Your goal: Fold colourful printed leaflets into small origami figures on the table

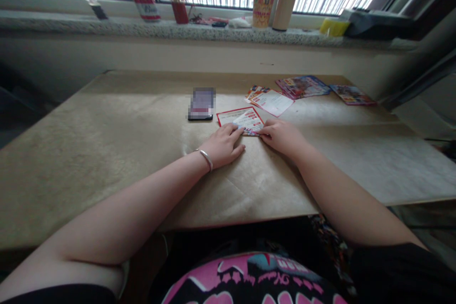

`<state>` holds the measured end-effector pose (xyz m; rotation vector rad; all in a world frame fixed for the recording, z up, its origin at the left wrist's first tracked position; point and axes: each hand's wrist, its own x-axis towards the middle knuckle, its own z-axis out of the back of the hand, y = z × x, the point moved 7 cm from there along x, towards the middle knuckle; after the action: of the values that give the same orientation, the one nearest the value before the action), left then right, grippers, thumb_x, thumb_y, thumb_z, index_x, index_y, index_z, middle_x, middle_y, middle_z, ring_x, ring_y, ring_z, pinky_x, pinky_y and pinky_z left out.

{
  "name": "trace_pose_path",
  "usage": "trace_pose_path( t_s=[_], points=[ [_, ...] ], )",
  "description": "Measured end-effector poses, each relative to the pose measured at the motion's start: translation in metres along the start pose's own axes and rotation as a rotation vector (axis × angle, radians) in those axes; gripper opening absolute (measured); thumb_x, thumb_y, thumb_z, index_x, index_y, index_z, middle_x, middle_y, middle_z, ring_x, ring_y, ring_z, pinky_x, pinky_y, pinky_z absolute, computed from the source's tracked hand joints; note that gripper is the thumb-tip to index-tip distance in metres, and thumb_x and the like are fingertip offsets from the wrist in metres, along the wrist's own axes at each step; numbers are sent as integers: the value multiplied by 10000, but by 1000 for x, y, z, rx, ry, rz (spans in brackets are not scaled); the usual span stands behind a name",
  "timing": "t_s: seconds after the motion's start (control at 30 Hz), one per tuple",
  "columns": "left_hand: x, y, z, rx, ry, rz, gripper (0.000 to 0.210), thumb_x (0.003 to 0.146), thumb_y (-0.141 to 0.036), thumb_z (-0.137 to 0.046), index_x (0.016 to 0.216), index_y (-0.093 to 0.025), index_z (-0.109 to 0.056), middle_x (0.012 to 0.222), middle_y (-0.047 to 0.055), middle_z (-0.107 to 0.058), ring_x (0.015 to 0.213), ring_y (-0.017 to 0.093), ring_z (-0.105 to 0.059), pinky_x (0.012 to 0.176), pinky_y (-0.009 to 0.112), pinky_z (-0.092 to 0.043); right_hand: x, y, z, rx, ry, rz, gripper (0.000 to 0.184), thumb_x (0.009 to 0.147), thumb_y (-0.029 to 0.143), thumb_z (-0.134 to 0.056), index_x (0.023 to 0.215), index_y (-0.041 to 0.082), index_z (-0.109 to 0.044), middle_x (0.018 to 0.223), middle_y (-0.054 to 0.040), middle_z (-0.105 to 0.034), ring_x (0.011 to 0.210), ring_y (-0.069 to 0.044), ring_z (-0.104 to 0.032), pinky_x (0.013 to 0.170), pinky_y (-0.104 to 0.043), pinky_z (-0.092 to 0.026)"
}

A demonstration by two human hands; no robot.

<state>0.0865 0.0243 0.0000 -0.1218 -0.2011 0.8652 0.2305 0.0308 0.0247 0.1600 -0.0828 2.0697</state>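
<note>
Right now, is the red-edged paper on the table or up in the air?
On the table: the paper lies there, the left hand on it, the right hand at one corner.

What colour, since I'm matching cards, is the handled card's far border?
The far border is red; head view.

On the table, one card lies between the left hand and the right hand. The phone is at its left, slightly farther. To the far right are loose cards, then a pile, then a second pile. Behind, the windowsill bears a can left, a cup right.
</note>
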Motion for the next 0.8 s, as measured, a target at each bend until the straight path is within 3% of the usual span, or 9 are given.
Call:
trace_pose_path(
  t_s=[0.33,0.53,0.8],
  points=[
    [0,0,-2,21,6,-5,605,945,-410,-464,1443,-69,-421,1418,185,-438,1350,295,-387,1174,407,-305,0,1,0,4,-20,31,303,928,275,-509,1079,218,-766,1028,-99,-718,903,-200,-655,812,-300,-469],
    [1,0,-1,76,11,-17,542,949,-445,-445,1453,-248,-445,1368,130,-462,1291,299,-425,1110,455,-364,1,-2,-3,8,-11,15,316,937,327,-504,1121,262,-752,1034,-81,-721,913,-207,-660,796,-301,-472],
    [2,-6,0,88,8,-59,573,934,-481,-463,1429,-191,-464,1496,103,-419,1394,317,-321,1164,470,-276,0,-3,-1,51,-31,10,291,921,307,-529,1069,236,-769,1009,-82,-714,887,-190,-649,800,-290,-467]
  ],
)
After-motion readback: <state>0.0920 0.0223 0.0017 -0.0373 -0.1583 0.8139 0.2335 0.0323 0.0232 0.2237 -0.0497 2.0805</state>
